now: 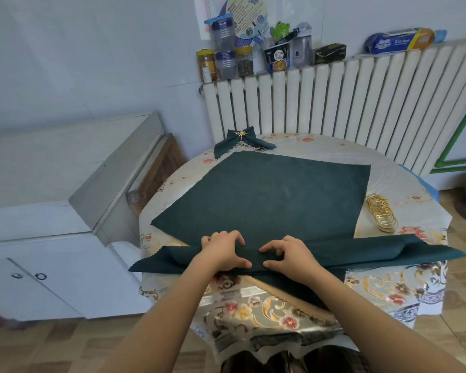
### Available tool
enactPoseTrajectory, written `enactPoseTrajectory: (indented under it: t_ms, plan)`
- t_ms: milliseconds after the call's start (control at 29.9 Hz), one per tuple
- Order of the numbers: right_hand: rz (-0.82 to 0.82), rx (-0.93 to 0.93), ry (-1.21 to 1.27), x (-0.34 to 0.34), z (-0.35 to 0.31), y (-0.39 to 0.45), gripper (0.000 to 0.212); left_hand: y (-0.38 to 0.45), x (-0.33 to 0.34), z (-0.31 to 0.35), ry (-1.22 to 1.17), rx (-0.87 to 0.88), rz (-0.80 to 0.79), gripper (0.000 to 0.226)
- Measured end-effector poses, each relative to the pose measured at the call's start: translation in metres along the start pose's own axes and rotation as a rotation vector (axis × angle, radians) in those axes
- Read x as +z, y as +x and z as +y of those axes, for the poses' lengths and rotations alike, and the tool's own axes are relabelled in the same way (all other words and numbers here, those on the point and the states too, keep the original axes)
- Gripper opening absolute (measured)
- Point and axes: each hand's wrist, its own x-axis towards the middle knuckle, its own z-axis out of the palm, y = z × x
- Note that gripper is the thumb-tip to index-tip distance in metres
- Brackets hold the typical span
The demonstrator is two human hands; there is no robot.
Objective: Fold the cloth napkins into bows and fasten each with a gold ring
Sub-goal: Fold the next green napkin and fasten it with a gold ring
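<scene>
At the table's six o'clock edge, the left hand (224, 250) and right hand (285, 256) pinch the middle of a dark green cloth napkin (267, 200) whose folded band runs nine-to-three o'clock, with gold metal rings (382, 216) nearer the right hand, at two o'clock.

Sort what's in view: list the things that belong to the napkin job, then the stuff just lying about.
Job:
green napkin under both hands
left hand, right hand gripping its rolled edge
finished bow
gold rings

Lying about:
jars on the radiator
frog toy
kitchen wrap box
</scene>
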Motion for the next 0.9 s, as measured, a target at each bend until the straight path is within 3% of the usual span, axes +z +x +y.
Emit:
enactPoseTrajectory:
  t_ms: [134,267,468,635,902]
  plan:
    - [-0.025,0.025,-0.005,0.000,-0.004,-0.001,0.028,0.010,-0.014,0.001,0.002,-0.039,-0.143,0.066]
    - [-0.094,0.087,-0.040,-0.004,-0.011,0.002,0.031,0.007,-0.018,0.002,-0.027,-0.061,-0.181,0.072]
    - [-0.120,0.123,-0.042,-0.006,-0.012,0.004,0.032,-0.015,-0.006,0.015,-0.042,0.011,0.103,0.042]
    - [-0.108,0.108,0.000,-0.003,-0.010,0.003,0.026,-0.036,0.018,0.020,-0.309,0.106,0.230,0.020]
    - [-0.030,0.131,0.049,0.003,-0.009,0.003,0.016,-0.061,0.017,0.017,-0.587,0.227,-0.032,0.031]
